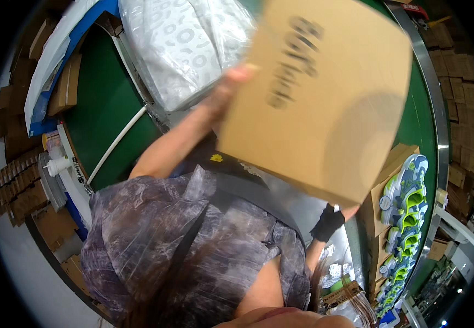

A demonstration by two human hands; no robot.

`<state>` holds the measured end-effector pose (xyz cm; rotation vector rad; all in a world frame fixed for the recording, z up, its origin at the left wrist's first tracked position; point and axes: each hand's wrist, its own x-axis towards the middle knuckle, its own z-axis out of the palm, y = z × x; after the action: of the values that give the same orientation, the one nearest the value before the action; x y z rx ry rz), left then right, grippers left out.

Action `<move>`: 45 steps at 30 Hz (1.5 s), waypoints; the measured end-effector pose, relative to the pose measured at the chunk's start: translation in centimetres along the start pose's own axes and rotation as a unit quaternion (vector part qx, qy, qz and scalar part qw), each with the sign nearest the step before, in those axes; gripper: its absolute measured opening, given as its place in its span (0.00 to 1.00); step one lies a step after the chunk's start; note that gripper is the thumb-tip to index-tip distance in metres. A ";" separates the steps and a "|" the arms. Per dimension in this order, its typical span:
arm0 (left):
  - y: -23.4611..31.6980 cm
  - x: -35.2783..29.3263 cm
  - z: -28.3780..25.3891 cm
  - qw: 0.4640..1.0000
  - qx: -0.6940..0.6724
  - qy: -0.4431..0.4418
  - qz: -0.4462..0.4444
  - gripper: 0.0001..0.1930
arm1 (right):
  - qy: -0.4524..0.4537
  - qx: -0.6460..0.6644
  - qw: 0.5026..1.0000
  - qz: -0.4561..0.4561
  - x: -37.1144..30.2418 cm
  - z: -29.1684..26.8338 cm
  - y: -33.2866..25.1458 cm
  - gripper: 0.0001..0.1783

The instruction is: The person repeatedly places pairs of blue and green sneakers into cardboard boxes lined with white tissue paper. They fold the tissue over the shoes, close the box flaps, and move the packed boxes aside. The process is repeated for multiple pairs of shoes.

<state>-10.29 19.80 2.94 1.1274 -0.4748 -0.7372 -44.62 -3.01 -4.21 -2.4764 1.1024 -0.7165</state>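
A brown cardboard box [352, 76] with dark printing on its upper face is held up in front of me, slightly tilted and blurred. My left hand [227, 87] grips its left edge, thumb on the printed face and the other fingers mostly hidden. Under the near right corner is my right hand [349, 212], holding the box from below. Most of that hand is covered by the box; a black band [329, 221] circles the wrist. Just beyond my left hand lies a clear plastic bag [185, 49] of white sheets with a grey ring pattern.
Several blue, grey and lime-green shoes [406, 213] stand in a row on the right, beside open cardboard boxes [378, 218]. The green work surface [111, 98] has a metal rail [432, 104] along its right side. A white tube [116, 145] crosses at left. Cardboard stacks [466, 104] line the far right.
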 end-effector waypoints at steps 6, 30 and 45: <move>6.8 -11.5 -10.1 0.926 -0.044 0.294 0.234 0.24 | -0.097 0.029 0.993 0.066 -5.2 3.2 2.0 0.25; -10.9 -2.8 10.6 0.902 0.135 -0.218 -0.346 0.16 | 0.143 -0.102 0.960 0.217 -12.6 -1.9 9.8 0.09; -15.1 -2.0 12.5 0.814 -0.004 -0.291 -0.504 0.20 | -0.087 0.126 0.985 0.082 -2.9 1.7 -3.2 0.15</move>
<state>-24.46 9.79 -6.39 1.0925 -0.3442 -2.0570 -43.41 1.42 -4.89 -2.1624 1.0642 -0.5423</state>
